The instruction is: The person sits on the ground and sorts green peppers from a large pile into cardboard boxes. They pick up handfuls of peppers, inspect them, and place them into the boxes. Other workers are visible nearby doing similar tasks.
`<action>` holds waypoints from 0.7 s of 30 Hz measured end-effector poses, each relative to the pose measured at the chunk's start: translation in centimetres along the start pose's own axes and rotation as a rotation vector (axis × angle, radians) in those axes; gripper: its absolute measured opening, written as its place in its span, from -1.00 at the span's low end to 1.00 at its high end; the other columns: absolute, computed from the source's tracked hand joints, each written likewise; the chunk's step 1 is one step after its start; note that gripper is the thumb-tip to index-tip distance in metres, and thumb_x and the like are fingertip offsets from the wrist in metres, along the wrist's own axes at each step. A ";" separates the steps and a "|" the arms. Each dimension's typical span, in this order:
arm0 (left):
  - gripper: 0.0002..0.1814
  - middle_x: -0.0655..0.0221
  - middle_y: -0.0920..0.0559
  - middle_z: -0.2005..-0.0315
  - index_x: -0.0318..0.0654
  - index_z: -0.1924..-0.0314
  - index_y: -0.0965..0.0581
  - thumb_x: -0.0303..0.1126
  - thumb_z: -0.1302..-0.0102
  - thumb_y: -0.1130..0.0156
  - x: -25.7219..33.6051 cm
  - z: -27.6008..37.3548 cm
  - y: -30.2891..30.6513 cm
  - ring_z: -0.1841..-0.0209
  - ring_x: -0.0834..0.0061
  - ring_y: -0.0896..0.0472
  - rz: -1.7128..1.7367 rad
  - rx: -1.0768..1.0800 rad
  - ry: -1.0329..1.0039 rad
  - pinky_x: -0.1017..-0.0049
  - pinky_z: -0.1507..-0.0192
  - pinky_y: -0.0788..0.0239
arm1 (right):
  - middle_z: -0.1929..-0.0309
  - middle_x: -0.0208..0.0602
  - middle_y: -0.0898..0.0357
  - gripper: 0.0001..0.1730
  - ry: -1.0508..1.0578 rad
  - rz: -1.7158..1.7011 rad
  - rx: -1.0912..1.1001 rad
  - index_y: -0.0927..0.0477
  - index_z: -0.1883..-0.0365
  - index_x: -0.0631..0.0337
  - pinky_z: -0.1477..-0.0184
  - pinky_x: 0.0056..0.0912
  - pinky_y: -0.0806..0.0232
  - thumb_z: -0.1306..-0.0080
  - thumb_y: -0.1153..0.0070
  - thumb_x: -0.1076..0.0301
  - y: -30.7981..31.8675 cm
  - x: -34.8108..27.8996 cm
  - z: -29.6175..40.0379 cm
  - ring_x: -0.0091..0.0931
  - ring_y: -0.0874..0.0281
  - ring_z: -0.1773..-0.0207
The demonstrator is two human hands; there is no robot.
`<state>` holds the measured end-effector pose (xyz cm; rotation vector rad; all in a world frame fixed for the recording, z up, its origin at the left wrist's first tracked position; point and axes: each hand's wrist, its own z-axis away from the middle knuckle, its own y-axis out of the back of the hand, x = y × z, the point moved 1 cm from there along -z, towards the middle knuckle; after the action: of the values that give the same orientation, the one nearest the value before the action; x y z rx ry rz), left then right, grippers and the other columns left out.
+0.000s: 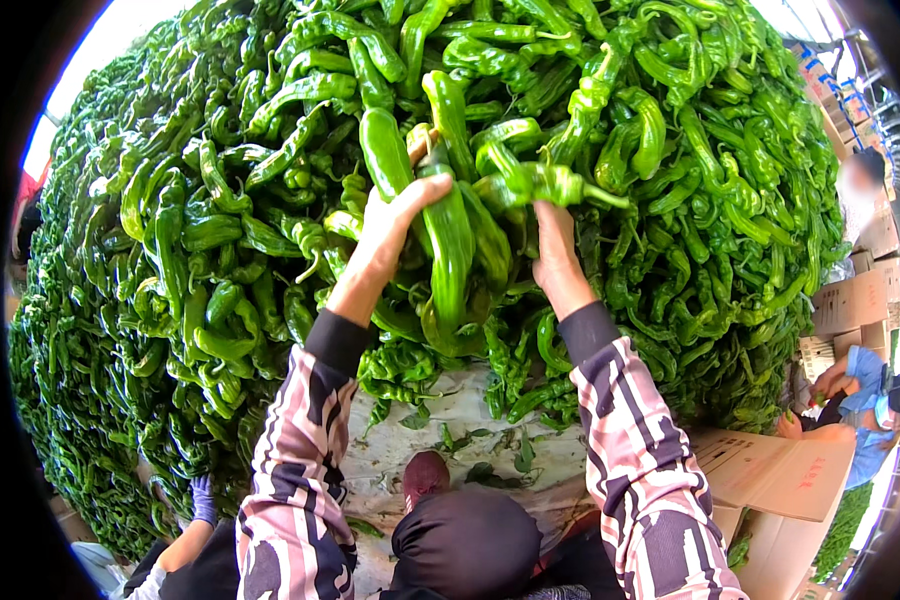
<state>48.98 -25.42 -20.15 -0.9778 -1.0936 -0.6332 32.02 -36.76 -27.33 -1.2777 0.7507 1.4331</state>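
Observation:
A large heap of long, wrinkled green peppers (pixel 217 240) rises in front of me. My left hand (pixel 401 217) is closed round several smooth green peppers (pixel 450 247), its thumb lying across them. Just to the right, my right hand (pixel 556 240) reaches into the heap, its fingers hidden behind a curled green pepper (pixel 544 184) that lies over them. Whether those fingers grip it cannot be told. The held peppers hang between my two wrists, above the lower edge of the heap.
An opened cardboard box (pixel 776 472) stands at my lower right, near a person in blue (pixel 862 420). More cartons (pixel 851 300) are stacked beyond. At lower left, another person's purple-gloved hand (pixel 202 499) touches the heap. A pale sheet (pixel 390 450) with loose leaves lies below me.

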 end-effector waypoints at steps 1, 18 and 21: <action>-0.22 0.30 -0.47 -0.23 -0.21 -0.43 -0.29 -0.20 -0.22 -0.26 -0.1 1.2 -0.5 -0.17 0.48 -0.47 -0.129 -0.047 -0.151 0.43 -0.24 -0.29 | -0.15 -0.31 -0.50 -0.42 0.054 -0.091 -0.008 -0.50 -0.17 0.22 -0.28 -0.30 -0.10 -0.25 -0.23 0.09 0.2 0.1 0.7 -0.47 -0.32 -0.20; -0.30 0.31 -0.59 -0.06 -0.37 -0.30 -0.43 -0.30 -0.16 -0.42 3.9 14.1 -12.2 0.00 0.53 -0.56 0.060 -0.084 -0.438 0.46 -0.11 -0.38 | 0.13 -0.39 -0.60 -0.58 0.169 -0.296 0.065 -0.56 -0.01 0.33 0.08 -0.47 -0.35 -0.29 -0.18 0.21 8.5 -8.3 14.2 -0.60 -0.49 0.15; -0.35 0.29 -0.62 -0.01 -0.33 -0.28 -0.46 -0.26 -0.20 -0.37 6.4 17.7 -14.3 0.08 0.51 -0.59 -0.082 -0.044 -0.389 0.43 -0.05 -0.41 | 0.18 -0.35 -0.58 -0.44 0.336 -0.318 0.140 -0.46 -0.09 0.48 0.10 -0.48 -0.35 -0.24 -0.22 0.23 9.4 -10.4 18.0 -0.59 -0.44 0.22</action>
<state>31.75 -15.95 -7.07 -1.1270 -1.4730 -0.5467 16.50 -25.76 -14.76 -1.4713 0.8099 0.9073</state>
